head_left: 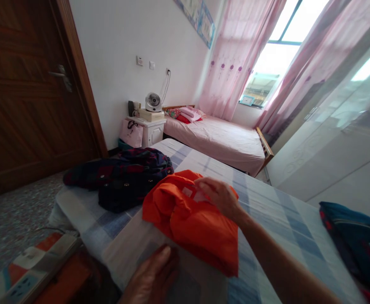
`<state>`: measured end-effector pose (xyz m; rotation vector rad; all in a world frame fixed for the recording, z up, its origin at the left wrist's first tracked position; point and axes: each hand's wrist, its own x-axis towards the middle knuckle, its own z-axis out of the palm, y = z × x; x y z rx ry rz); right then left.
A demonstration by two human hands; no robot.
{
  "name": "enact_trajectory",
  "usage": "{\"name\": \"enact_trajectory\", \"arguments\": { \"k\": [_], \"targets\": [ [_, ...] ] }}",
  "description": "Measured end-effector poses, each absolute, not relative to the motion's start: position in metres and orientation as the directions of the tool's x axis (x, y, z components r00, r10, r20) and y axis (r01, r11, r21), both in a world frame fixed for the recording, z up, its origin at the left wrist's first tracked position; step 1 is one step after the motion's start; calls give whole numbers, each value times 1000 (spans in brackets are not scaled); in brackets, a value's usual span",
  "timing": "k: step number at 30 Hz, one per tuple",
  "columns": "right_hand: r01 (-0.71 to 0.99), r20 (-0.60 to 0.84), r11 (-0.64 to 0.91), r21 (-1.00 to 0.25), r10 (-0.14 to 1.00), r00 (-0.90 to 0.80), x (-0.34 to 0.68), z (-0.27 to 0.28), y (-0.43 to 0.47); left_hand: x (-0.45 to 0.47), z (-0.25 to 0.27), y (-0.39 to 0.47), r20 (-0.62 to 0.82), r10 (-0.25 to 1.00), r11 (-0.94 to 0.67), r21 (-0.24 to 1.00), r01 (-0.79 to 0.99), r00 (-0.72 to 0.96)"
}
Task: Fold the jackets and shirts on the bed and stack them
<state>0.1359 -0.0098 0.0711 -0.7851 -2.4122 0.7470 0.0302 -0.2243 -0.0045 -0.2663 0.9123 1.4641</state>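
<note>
Here, your right hand (220, 196) rests on the orange garment (204, 231) towards the checked bed's (269, 226) near edge, likely to steady it, though I cannot tell whether those fingers pinch cloth, while your left hand (151, 274) hangs loose, apparently unladen, just beside.

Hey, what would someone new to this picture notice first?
Probably the bright orange garment on the checked sheet in the foreground, with the right hand on it. Next, perhaps, the dark plaid garment to its left, and the pink curtains flanking the bright window, upper right.
</note>
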Motion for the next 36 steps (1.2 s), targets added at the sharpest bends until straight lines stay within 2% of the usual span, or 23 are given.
{"name": "enact_trajectory", "arguments": {
  "k": [2, 5, 7, 13, 16, 20, 24, 26, 28, 30, 32, 34, 36],
  "targets": [
    [489, 278, 618, -616, 751, -599, 152, 79, 13, 32, 6, -217, -629, 756, 141, 432, -891, -185],
    [635, 85, 472, -611, 837, -541, 173, 69, 47, 36, 17, -202, -564, 803, 164, 517, -840, -191],
    [663, -30, 420, -619, 832, -555, 184, 56, 61, 38, 17, -193, -538, 822, 174, 546, -820, -184],
    [657, -248, 349, -668, 729, -639, 198, 45, 65, 40, 14, -175, -518, 819, 143, 600, -787, -246],
    [644, -273, 246, -724, 755, -596, 208, 56, 53, 36, 17, -163, -495, 802, 99, 664, -741, -335],
    [490, -114, 189, -851, 844, -524, 236, 76, 20, 28, 37, -136, -409, 812, 79, 785, -615, -417],
    [442, 33, 202, -874, 932, -360, 273, 88, -26, 25, 62, -104, -203, 900, 37, 917, -398, -385],
    [433, 22, 148, -889, 959, -283, 291, 80, -46, 27, 58, -89, -120, 929, 49, 978, -204, -351],
    [440, -48, 64, -896, 970, -238, 307, 61, -61, 30, 41, -76, -50, 944, 68, 997, 43, -325],
    [491, -116, -14, -871, 977, -178, 321, 37, -71, 31, 20, -67, -34, 946, 109, 970, 217, -321],
    [542, -153, -84, -836, 985, -83, 330, 19, -77, 32, 7, -63, -26, 936, 134, 949, 285, -352],
    [558, -107, -102, -824, 994, 24, 333, 14, -80, 34, 9, -67, 131, 931, 33, 899, 437, -341],
    [589, 51, 4, -808, 997, 63, 330, 20, -84, 38, 23, -78, 355, 918, -162, 743, 650, -177]
  ]
}}
